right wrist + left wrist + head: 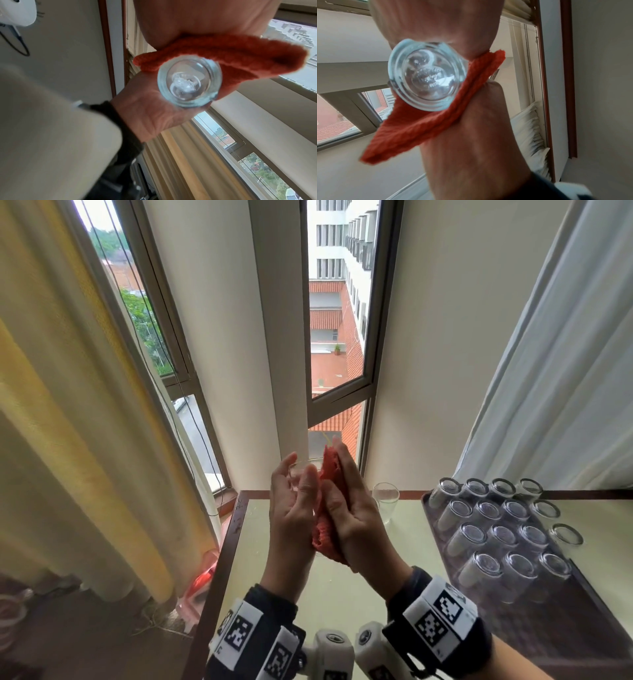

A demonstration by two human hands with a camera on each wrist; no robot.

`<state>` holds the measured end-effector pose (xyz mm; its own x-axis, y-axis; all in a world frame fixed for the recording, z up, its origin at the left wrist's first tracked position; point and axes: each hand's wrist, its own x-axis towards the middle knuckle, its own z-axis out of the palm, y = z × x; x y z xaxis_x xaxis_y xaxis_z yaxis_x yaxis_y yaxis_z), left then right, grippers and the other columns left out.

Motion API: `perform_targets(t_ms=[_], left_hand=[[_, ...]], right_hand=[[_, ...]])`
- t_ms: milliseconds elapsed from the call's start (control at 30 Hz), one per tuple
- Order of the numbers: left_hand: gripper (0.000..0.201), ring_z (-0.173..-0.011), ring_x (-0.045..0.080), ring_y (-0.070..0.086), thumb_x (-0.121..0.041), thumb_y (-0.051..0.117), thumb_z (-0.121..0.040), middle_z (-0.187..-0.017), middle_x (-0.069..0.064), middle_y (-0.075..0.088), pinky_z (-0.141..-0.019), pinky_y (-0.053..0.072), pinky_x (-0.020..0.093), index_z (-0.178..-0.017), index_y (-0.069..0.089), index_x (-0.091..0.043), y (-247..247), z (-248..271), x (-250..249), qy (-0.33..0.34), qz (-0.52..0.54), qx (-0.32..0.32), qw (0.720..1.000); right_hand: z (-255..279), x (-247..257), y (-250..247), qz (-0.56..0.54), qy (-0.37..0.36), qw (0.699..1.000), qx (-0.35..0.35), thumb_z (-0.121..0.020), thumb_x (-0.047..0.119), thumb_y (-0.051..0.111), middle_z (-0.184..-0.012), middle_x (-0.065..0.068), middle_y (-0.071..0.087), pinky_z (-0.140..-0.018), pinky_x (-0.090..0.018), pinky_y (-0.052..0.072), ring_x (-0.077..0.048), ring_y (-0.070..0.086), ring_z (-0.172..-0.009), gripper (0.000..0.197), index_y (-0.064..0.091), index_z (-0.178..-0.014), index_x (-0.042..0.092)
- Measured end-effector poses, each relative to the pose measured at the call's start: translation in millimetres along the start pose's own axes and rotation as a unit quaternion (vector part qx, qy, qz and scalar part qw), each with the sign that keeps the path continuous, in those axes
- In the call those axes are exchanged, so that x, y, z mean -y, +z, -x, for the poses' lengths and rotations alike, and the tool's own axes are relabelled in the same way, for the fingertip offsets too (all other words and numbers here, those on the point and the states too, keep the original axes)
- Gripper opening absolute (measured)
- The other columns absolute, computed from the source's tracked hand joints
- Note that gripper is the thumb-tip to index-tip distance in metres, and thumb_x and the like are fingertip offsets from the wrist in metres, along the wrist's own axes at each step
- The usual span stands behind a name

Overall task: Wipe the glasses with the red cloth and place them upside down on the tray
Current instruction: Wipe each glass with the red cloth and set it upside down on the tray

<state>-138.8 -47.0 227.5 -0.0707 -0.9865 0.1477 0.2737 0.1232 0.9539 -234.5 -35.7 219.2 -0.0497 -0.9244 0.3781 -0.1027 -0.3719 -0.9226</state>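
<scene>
Both hands are raised above the table. My left hand (297, 474) grips a clear glass (302, 465) between thumb and fingers; only the rim shows in the head view. My right hand (344, 477) presses the folded red cloth (327, 494) against the glass's side, with the thumb over the cloth. The wrist views show the glass's thick base (426, 75) (188, 82) and the cloth (419, 128) (240, 58) wedged between glass and right palm. The dark tray (548, 628) on the right holds several glasses upside down (479, 571).
One upright glass (385, 501) stands on the pale table (342, 594) near its far edge, just right of my hands. Windows and a wall column lie beyond the table. Cream curtains (68, 440) hang at the left, a white curtain (565, 371) at the right.
</scene>
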Motion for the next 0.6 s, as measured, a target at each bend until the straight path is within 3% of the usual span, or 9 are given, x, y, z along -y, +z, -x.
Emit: perform_targets(t_ms=[67,133,200,300,367,433,500,600], left_hand=[[0.047,-0.114,0.023,0.067,-0.046,0.049,-0.090,-0.126,0.011,0.063,-0.100,0.053,0.042,-0.134,0.041,-0.031,-3,-1,1,0.007,-0.001,-0.016,1.000],[0.045,-0.114,0.025,0.066,-0.049,0.045,-0.090,-0.126,0.013,0.062,-0.102,0.052,0.045,-0.131,0.042,-0.031,-4,-1,0,0.009,-0.003,-0.023,1.000],[0.051,-0.113,0.026,0.067,-0.055,0.046,-0.092,-0.126,0.015,0.062,-0.101,0.053,0.044,-0.134,0.042,-0.026,-2,2,0,0.007,-0.003,-0.019,1.000],[0.041,-0.109,0.022,0.069,-0.051,0.055,-0.093,-0.122,0.012,0.062,-0.092,0.056,0.036,-0.129,0.045,-0.034,0,8,1,0.010,0.004,0.001,1.000],[0.037,-0.114,0.025,0.066,-0.052,0.063,-0.088,-0.129,0.012,0.058,-0.096,0.056,0.042,-0.122,0.050,-0.046,1,10,1,0.008,-0.001,0.010,1.000],[0.035,-0.116,0.027,0.065,-0.049,0.064,-0.091,-0.132,0.013,0.057,-0.097,0.055,0.044,-0.122,0.051,-0.044,0,10,-1,0.006,0.005,0.017,1.000],[0.038,-0.112,0.024,0.068,-0.044,0.058,-0.090,-0.127,0.013,0.061,-0.094,0.057,0.039,-0.126,0.048,-0.037,-2,9,-5,0.010,0.019,0.017,1.000],[0.043,-0.111,0.022,0.069,-0.052,0.052,-0.088,-0.128,0.014,0.063,-0.096,0.054,0.036,-0.128,0.045,-0.037,-8,4,-4,0.026,0.013,-0.006,1.000]], right_hand=[[6,-1,2,0.027,-0.010,0.999,0.015,-0.095,0.033,0.043,-0.125,0.025,0.043,-0.096,-0.019,0.048,0.010,0.053,-0.112,0.062,0.016,-0.149,0.046],[11,1,3,0.046,-0.016,0.999,0.021,-0.095,0.032,0.042,-0.127,0.009,0.045,-0.096,-0.024,0.051,0.002,0.055,-0.111,0.063,0.012,-0.147,0.050],[9,2,4,0.050,-0.014,0.999,0.015,-0.094,0.035,0.043,-0.128,0.004,0.046,-0.096,-0.029,0.052,-0.003,0.056,-0.109,0.063,0.014,-0.147,0.052],[-1,4,3,-0.005,0.006,1.000,-0.016,-0.090,0.046,0.046,-0.136,0.004,0.052,-0.103,-0.043,0.050,-0.015,0.058,-0.120,0.063,0.028,-0.150,0.042],[-5,5,1,-0.024,0.014,0.999,-0.029,-0.091,0.047,0.047,-0.134,0.009,0.055,-0.103,-0.048,0.050,-0.020,0.061,-0.119,0.059,0.036,-0.147,0.033],[-5,5,3,-0.027,0.016,0.999,-0.031,-0.093,0.046,0.047,-0.133,0.018,0.053,-0.104,-0.047,0.049,-0.020,0.060,-0.122,0.058,0.036,-0.148,0.031],[-1,4,4,-0.018,0.008,1.000,-0.023,-0.092,0.049,0.047,-0.136,0.018,0.050,-0.106,-0.040,0.048,-0.014,0.056,-0.126,0.061,0.031,-0.150,0.039],[10,4,6,0.025,-0.031,0.999,-0.006,-0.096,0.031,0.043,-0.128,0.036,0.039,-0.097,-0.011,0.041,0.015,0.047,-0.118,0.059,0.020,-0.150,0.040]])
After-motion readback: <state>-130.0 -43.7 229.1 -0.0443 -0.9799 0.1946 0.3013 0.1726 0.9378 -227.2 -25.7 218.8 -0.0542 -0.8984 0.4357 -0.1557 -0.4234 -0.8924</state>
